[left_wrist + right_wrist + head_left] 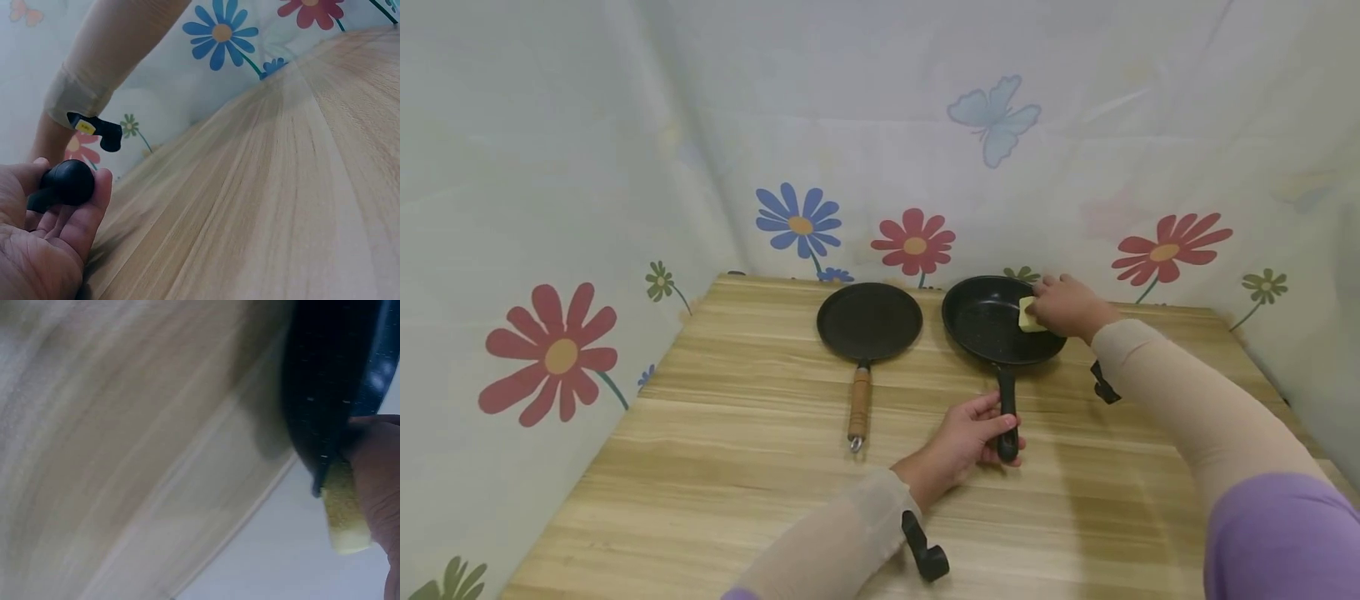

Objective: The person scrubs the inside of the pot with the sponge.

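Observation:
A deep black frying pan (985, 321) is at the back right of the wooden table, its black handle (1007, 408) pointing toward me. My left hand (964, 437) grips that handle, thumb over the top and fingers beneath; the left wrist view shows the rounded handle end (72, 182) between thumb and fingers. At the pan's right inner side, my right hand (1067, 307) holds a yellow sponge (1030, 315) against the wall near the rim. In the right wrist view the sponge (344, 512) shows below the thumb, beside the pan's rim.
Left of the frying pan lies a flat black griddle pan (870, 320) with a wooden handle (859, 404) and a metal hanging ring. The wooden table (722, 467) ends at a pale floral backdrop (850, 100) behind and on both sides.

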{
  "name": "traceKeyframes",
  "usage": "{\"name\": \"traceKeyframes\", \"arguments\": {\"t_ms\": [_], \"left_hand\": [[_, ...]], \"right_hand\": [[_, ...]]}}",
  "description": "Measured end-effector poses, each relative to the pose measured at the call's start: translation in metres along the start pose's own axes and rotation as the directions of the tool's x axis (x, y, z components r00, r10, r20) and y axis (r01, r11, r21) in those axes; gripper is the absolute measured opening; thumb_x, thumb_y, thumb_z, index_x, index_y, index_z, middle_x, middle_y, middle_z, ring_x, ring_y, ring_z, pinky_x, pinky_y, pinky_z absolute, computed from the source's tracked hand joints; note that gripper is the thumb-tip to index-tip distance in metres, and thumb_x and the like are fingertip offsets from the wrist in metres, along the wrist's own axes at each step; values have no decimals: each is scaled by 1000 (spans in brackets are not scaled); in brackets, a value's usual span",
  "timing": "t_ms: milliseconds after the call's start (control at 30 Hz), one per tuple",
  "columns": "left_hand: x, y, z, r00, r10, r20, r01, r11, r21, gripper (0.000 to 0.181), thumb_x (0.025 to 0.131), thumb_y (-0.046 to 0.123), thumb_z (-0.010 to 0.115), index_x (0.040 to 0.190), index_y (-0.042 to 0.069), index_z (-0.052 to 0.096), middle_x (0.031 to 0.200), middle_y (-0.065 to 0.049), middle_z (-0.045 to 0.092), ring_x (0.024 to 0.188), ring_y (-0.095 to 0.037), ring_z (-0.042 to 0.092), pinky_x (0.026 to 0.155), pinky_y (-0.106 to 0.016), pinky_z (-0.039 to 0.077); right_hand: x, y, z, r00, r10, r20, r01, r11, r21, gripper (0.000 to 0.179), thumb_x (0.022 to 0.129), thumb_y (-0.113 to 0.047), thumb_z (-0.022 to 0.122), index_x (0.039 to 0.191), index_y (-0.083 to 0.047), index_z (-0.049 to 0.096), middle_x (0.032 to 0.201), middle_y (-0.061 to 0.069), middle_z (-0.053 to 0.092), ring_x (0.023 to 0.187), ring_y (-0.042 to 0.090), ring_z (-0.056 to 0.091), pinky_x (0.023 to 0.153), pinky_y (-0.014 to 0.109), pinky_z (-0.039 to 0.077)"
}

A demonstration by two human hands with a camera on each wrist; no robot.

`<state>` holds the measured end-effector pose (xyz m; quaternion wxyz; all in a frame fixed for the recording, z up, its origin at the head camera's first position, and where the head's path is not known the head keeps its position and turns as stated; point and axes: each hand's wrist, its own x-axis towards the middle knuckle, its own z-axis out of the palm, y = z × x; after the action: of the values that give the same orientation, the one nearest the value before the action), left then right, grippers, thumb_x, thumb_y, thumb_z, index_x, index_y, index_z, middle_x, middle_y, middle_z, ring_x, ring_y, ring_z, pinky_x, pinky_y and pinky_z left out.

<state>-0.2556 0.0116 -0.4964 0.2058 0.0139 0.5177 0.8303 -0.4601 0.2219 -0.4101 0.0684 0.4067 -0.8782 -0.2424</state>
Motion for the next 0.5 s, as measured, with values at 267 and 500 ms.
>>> {"name": "traceKeyframes", "arguments": {"t_ms": [267,500], "left_hand": [[3,-4,-1,1000,20,-3,-20,1000,-3,48,97,1,64,144,7,55,112,-18,69,75,-21,72,59,-41,65],[4,-3,-1,999,45,-18,-45,999,-13,48,98,0,63,144,5,54,118,-22,67,77,-19,71,64,-44,65]], "right_hand": [[-6,0,2,999,42,-11,-41,996,81,23,89,-18,75,110,-12,75,108,17,61,101,39,54,83,58,54],[-9,-3,-16,996,43,75,-51,992,119,16,85,-17,78,97,-7,76,98,17,61,94,36,54,84,56,54]]}}
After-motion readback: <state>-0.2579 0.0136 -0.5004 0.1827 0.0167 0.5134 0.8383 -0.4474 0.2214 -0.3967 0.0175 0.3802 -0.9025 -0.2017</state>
